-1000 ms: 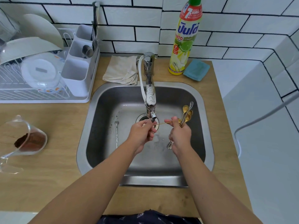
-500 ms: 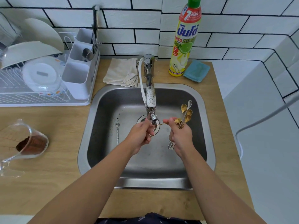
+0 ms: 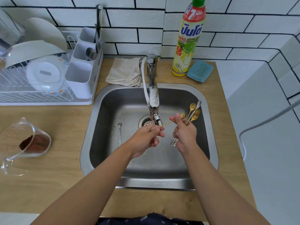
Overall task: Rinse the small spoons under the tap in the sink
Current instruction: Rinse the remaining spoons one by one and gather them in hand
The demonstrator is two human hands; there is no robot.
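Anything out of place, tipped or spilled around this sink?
Yes. The clear measuring jug on the counter left of the sink lies tilted on its side with brown powder pooled inside. One silver spoon lies loose on the sink floor, and dark specks dot the basin beside it.

The one camera sits on my head and looks forward and down, close over the sink (image 3: 209,127) (my arms reach in from the bottom edge).
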